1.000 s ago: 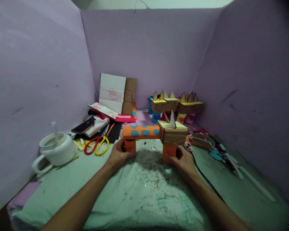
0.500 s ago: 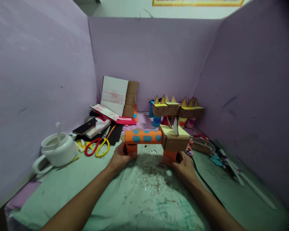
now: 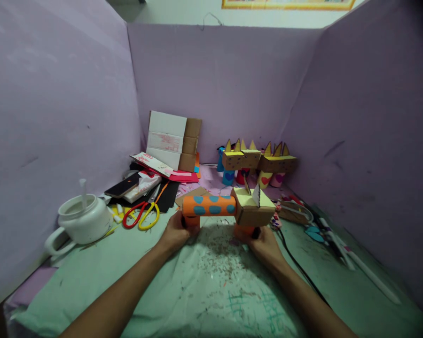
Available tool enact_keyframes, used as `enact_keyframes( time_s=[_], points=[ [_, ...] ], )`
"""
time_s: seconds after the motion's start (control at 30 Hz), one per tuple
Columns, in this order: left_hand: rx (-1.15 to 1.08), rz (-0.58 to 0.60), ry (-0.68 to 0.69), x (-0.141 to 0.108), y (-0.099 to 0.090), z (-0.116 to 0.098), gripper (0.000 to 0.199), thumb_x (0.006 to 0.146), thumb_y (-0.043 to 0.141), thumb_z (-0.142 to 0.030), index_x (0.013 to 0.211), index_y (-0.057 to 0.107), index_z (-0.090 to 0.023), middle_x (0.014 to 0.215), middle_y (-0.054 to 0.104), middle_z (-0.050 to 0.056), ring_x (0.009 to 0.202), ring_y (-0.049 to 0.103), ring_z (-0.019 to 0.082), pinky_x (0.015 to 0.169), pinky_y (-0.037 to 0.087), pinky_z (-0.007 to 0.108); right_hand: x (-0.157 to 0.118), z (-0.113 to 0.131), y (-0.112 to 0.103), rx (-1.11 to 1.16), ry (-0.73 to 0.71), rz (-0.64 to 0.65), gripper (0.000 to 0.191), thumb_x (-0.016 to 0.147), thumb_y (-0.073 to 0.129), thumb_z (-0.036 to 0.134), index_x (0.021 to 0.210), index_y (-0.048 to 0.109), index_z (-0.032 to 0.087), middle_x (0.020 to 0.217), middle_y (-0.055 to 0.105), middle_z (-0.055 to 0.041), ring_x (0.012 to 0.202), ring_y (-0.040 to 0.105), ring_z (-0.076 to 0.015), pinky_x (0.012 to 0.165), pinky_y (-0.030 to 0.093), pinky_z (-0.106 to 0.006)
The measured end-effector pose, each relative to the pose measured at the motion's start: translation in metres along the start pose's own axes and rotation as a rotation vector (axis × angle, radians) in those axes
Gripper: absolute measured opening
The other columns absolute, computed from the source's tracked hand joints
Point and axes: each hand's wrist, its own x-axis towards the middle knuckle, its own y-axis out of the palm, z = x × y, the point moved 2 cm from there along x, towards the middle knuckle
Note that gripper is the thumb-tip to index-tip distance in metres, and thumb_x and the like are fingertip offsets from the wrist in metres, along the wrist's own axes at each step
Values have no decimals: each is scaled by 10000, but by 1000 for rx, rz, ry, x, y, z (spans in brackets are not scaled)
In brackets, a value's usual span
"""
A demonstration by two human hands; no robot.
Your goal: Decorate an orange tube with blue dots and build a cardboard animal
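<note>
An orange paper animal [image 3: 215, 205] with blue spots stands in the middle, its body a level tube on orange tube legs. At its right end sits a cardboard box head [image 3: 254, 213], yellow on top, with two pointed ears. My left hand [image 3: 176, 232] is closed round the left leg. Low under the head, my right hand [image 3: 262, 241] grips the right leg, which its fingers partly hide.
A white teapot [image 3: 86, 220], red scissors [image 3: 134, 216] and yellow scissors [image 3: 150, 219], a phone [image 3: 122, 184] and cardboard [image 3: 165, 136] are at left. Similar animals [image 3: 241, 160] stand behind; pens [image 3: 338, 246] and a black cable [image 3: 301, 267] lie right.
The orange animal's body and head sit slightly lower in the view. My right hand has shifted a little left on the right leg, covering more of it.
</note>
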Motion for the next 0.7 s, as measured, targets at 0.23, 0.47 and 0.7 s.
enact_keyframes(
  time_s=[0.23,0.47,0.7],
  points=[
    [1,3,45,-8,0,-26,378,506,772,-202,849,622,-149,730,617,-12,699,543,157,623,444,257,-3,12,-5,50,9,-48,272,530,684,339,746,621,186,727,706,-68,710,640,-266,632,521,-349],
    [9,30,67,-12,1,-36,383,552,759,-260,893,622,-154,778,631,14,748,557,178,655,450,269,-3,15,-15,66,-12,-97,338,525,703,414,757,622,181,687,659,-28,660,607,-230,607,495,-318],
    [-35,76,33,-8,1,-20,434,543,767,-260,935,625,-139,830,635,38,755,544,176,705,452,303,-4,17,-19,-59,-42,-86,235,535,670,404,682,609,230,638,644,-9,619,575,-219,552,480,-306]
  ],
)
